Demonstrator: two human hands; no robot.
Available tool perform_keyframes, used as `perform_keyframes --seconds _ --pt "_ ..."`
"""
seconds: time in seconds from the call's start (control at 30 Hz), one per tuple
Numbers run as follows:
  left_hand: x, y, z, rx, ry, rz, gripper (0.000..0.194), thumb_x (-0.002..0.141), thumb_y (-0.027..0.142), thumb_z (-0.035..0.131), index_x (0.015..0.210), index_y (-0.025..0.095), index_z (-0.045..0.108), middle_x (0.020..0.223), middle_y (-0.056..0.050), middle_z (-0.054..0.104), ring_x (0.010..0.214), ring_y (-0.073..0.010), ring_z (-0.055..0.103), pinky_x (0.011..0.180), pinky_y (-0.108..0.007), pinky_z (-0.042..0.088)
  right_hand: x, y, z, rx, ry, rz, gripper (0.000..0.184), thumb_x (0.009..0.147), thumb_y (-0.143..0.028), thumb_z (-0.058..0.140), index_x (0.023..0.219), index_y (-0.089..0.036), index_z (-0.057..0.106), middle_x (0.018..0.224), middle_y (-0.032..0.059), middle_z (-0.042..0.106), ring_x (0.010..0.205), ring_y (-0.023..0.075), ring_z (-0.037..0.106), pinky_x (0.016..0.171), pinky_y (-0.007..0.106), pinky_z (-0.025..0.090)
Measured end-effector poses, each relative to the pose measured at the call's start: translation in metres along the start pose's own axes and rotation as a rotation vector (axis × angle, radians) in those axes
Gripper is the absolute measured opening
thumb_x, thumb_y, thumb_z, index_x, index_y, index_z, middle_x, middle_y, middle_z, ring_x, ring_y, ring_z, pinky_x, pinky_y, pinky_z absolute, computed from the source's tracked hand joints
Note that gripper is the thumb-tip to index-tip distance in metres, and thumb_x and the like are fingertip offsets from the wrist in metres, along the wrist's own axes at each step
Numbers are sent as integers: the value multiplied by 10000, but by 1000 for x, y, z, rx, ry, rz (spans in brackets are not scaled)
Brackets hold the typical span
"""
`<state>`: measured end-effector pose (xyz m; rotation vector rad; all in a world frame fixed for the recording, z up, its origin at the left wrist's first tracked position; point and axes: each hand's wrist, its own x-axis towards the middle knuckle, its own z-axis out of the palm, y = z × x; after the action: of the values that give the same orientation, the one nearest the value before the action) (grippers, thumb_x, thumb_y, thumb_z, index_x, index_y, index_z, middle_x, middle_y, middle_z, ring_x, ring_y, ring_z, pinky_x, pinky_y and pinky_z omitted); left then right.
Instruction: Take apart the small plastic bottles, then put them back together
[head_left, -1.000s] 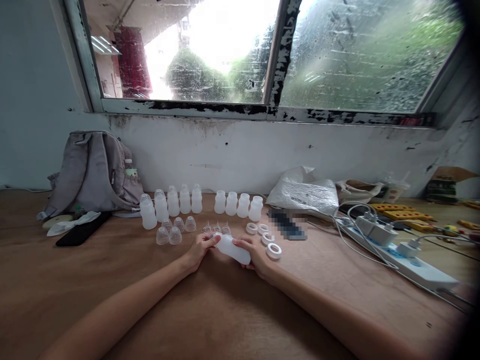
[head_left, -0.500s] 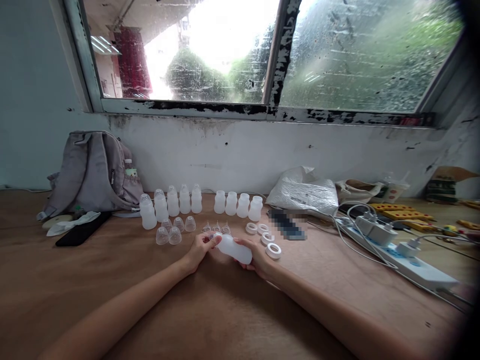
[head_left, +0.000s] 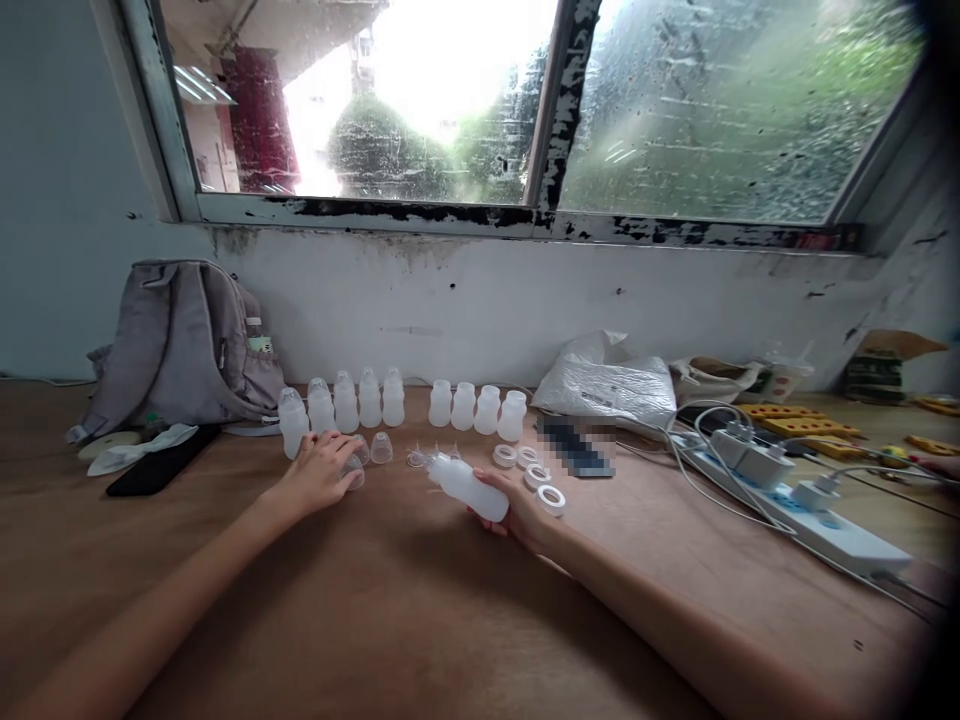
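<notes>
Bottle of smooth, frosted plastic is lying aslant in the right hand, which is gripping its rounded body near the base while the narrower neck end is pointing away and to the left, above the brown wooden tabletop. The left hand is stretching out over a cluster of clear, dome-shaped caps, its fingers bending down among them; whether it is clasping one, the view is not telling. A thin-walled cap is standing uncovered just beside that hand. Small translucent pieces with slender spikes are sitting near the bottle's neck, some partly hidden behind it, and four flat white rings are lying in a loose curve beside the right hand. Farther back, five waisted bottles with clear domed tops are standing upright in a row, and four open-mouthed bottles are lining up to their right. A crinkled silver bag is slumping in front of the wall, and a soft grey fabric backpack is bulging on the left.
</notes>
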<state>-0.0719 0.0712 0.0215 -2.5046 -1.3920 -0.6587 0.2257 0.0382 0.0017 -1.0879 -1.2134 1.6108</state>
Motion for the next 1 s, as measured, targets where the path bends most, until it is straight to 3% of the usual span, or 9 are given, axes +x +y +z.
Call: perform_keyframes --seconds 0.13,0.3,0.43,0.57,0.73,1.0 --pt "-3 -2 1 -174 -17 25 185 741 241 528 914 211 583 957 -56 620 949 -246 497 853 -411 302 1 0 0 -41 -23 -29 353 743 -459 502 893 -140 503 575 8 545 401 86 479 271 150 258" --pt "-11 20 14 -906 117 -294 294 727 412 551 917 191 512 873 -37 594 705 -168 570 637 -289 447 -1 1 0 -158 -61 -75 281 734 -439 521 741 -160 489 544 -19 515 385 75 452 267 149 215" --pt "-23 31 29 -1321 58 -440 384 632 424 648 863 162 485 860 -37 580 680 -153 581 586 -267 477 -1 2 1 -247 -70 -84 261 733 -423 521 707 -164 495 527 -25 502 372 65 420 276 150 210" --pt "-31 40 33 -1422 -7 -457 384 581 387 698 815 161 494 872 -29 573 719 -152 583 617 -268 489 -4 -1 5 -328 -81 -88 258 723 -413 524 722 -155 523 564 -11 522 398 71 431 292 156 223" --pt "-38 57 23 -1488 -83 -461 362 588 354 706 797 163 481 918 -33 582 663 -127 595 624 -262 488 -12 -7 12 -417 -115 -131 212 699 -379 543 738 -170 555 595 -16 514 451 87 450 345 167 278" --pt "-43 72 11 -1524 -99 -495 349 597 366 701 781 168 480 840 -39 615 739 -167 601 623 -259 487 -23 -16 21 -533 -117 -203 203 693 -366 548 694 -167 584 634 -1 526 537 111 456 419 182 289"
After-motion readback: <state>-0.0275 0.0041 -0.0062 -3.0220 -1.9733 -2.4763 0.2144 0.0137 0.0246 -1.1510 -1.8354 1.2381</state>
